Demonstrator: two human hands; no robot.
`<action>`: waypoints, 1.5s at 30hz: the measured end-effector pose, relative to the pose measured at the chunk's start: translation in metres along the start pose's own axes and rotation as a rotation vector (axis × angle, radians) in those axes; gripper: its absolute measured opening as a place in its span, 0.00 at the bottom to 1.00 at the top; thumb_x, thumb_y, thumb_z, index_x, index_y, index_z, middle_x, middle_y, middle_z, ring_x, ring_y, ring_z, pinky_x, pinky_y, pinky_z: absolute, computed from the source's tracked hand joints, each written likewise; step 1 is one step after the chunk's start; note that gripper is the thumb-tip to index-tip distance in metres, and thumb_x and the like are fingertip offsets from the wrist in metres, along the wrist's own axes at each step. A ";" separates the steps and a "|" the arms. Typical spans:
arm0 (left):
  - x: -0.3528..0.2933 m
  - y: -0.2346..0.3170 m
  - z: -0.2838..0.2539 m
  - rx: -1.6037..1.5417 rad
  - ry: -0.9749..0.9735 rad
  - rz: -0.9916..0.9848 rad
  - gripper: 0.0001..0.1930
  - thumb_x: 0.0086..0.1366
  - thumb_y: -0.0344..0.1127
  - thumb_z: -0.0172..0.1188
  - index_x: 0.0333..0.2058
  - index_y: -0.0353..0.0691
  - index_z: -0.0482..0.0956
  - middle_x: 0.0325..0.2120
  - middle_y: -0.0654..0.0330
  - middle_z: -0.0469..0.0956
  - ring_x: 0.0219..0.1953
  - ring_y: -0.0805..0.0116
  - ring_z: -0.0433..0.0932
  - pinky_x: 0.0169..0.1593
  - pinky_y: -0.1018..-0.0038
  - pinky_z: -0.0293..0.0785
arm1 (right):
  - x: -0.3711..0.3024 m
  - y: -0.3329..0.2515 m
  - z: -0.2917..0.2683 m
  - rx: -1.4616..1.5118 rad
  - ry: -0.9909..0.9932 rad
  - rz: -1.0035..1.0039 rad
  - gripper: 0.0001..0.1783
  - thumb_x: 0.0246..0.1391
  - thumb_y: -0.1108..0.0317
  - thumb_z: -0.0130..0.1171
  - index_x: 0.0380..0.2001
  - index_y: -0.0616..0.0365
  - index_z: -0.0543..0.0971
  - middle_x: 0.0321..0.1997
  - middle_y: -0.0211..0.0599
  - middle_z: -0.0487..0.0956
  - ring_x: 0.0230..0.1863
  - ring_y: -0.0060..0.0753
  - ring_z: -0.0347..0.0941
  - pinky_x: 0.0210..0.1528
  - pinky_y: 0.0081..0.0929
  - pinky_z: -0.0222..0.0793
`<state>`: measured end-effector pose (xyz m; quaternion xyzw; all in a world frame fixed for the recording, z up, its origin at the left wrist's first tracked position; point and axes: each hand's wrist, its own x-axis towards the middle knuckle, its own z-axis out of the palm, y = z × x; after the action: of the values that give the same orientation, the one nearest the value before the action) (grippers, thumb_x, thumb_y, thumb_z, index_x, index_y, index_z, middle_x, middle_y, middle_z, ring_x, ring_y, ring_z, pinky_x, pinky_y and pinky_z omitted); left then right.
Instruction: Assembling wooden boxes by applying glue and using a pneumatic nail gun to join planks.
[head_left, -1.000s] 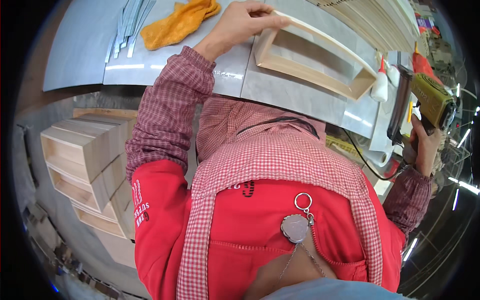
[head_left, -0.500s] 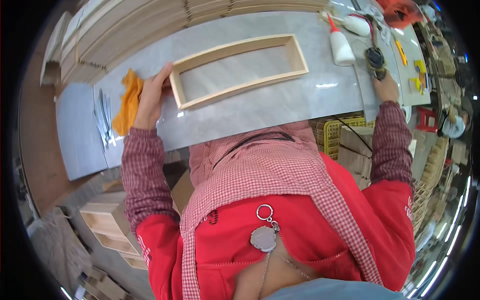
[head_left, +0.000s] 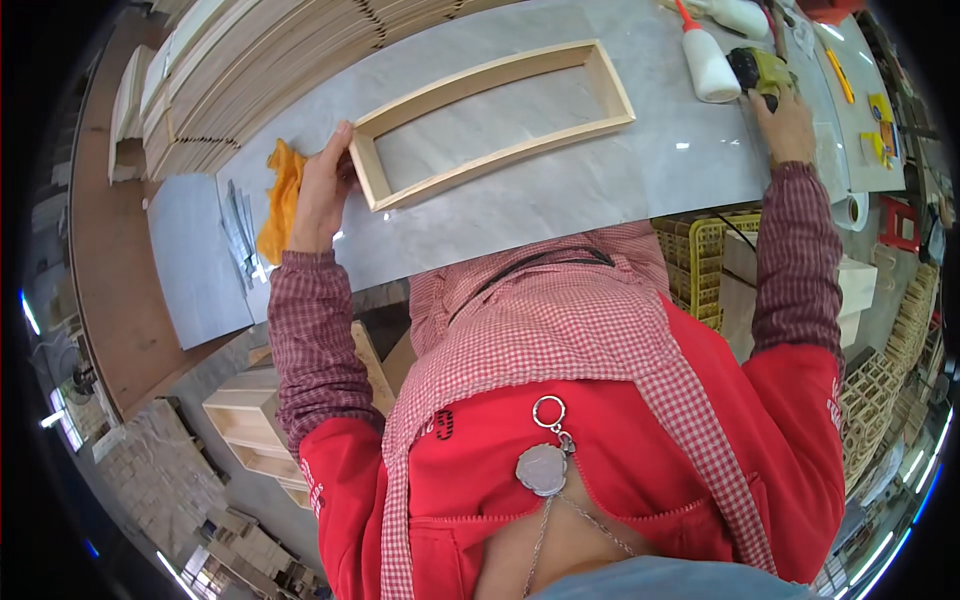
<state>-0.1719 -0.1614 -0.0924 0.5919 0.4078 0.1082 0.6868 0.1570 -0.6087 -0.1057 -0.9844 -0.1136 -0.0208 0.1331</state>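
A long rectangular frame of pale wood (head_left: 502,160) lies on the grey marbled tabletop (head_left: 690,165). My left hand (head_left: 322,195) is closed on its left end, thumb on the rim and fingers partly hidden behind. At the right, my right hand (head_left: 786,128) grips a yellow-green and black power tool (head_left: 766,70); its exact kind is not clear. Just left of the tool is a white squeeze bottle with a red nozzle (head_left: 710,70). A crumpled orange cloth (head_left: 280,205) lies beside my left wrist.
Stacked wooden boards (head_left: 270,80) line the far left. Thin metallic strips (head_left: 238,232) lie left of the cloth. A yellow cutter-like tool (head_left: 840,76) rests at far right. Below the table are a yellow plastic crate (head_left: 692,262), open wooden boxes (head_left: 245,425) and a red stool (head_left: 900,222).
The power tool in my right hand has swung left and come closer to the white bottle, showing its yellow-green body. My left hand stays on the wooden frame. The whole view has shifted slightly.
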 end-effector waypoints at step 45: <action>-0.080 -0.070 -0.015 -0.112 0.099 0.354 0.14 0.64 0.27 0.50 0.48 0.31 0.73 0.46 0.54 0.74 0.46 0.68 0.73 0.48 0.76 0.70 | -0.068 -0.147 -0.032 1.391 -0.229 -0.131 0.31 0.50 0.69 0.60 0.58 0.64 0.65 0.58 0.47 0.66 0.55 0.40 0.65 0.56 0.29 0.64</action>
<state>-0.2571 -0.2203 -0.1208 0.6093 0.3239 0.2788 0.6679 0.0572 -0.4945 -0.0416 -0.6582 -0.1730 0.1520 0.7167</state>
